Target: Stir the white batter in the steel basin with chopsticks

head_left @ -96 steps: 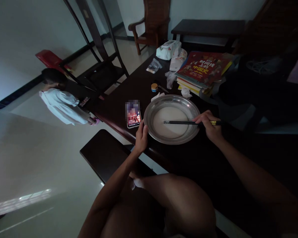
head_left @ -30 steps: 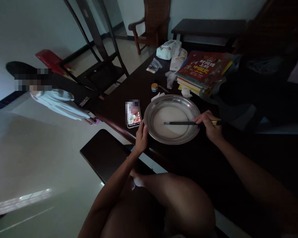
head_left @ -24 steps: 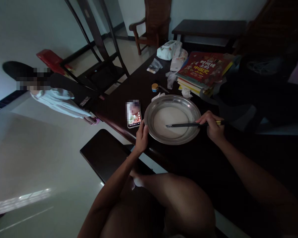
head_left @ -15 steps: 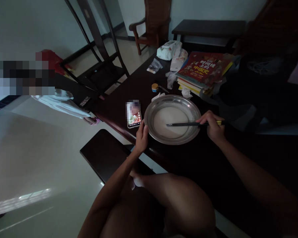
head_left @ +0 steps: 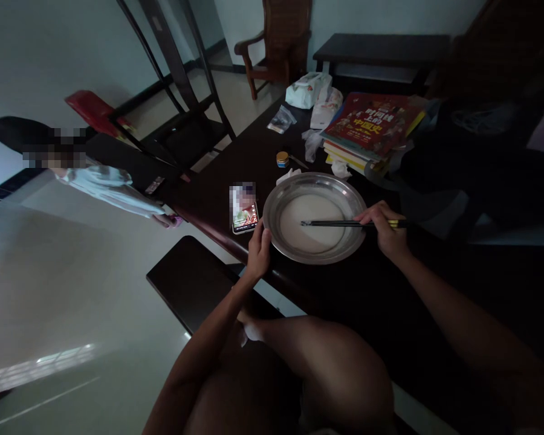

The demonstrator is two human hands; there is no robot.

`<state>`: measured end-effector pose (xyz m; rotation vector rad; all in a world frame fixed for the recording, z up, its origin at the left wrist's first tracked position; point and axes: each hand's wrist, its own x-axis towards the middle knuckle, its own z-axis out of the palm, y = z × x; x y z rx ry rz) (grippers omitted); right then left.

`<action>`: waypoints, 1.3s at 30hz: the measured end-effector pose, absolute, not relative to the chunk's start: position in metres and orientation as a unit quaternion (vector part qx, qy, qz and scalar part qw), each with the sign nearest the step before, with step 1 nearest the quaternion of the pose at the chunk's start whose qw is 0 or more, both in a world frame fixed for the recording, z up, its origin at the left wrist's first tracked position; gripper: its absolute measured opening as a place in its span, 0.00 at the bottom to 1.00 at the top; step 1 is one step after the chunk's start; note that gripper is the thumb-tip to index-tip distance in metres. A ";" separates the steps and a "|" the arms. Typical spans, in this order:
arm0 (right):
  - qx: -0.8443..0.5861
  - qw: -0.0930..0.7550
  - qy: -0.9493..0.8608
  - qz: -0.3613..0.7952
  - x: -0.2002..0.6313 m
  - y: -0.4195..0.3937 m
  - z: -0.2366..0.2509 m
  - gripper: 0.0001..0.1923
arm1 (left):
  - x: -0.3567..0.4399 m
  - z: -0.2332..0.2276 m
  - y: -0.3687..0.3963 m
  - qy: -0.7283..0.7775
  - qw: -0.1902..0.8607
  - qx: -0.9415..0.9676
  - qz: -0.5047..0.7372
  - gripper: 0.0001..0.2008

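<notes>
A wide metal plate (head_left: 278,199) holding pale liquid sits on a dark wooden table (head_left: 236,175). My right hand (head_left: 385,232) grips a pair of black chopsticks (head_left: 330,223) at the plate's right rim, their tips reaching over the liquid near the plate's middle. My left hand (head_left: 258,251) rests against the plate's near-left rim, fingers curled on it. A lit phone (head_left: 243,211) lies flat just left of the plate, beside my left hand.
A stack of books (head_left: 372,130), plastic bags (head_left: 308,90), a small round tin (head_left: 281,159) and crumpled tissue lie beyond the plate. A dark bench (head_left: 190,284) stands under the table edge. Another person in white (head_left: 109,184) stands at the left, near chairs.
The chopstick tips swung slightly toward me across the liquid, then back to level. The person at the left shifted position. My left hand stayed on the rim.
</notes>
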<state>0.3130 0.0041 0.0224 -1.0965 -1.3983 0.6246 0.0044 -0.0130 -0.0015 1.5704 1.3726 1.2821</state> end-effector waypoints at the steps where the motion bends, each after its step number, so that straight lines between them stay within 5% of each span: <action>1: -0.472 0.597 -0.592 0.265 0.313 0.005 0.022 0.24 | 0.004 -0.001 -0.013 0.527 0.340 0.604 0.492 0.34; 39: -0.468 0.606 -0.593 0.250 0.314 0.006 0.021 0.25 | 0.003 -0.003 -0.012 0.523 0.337 0.609 0.492 0.32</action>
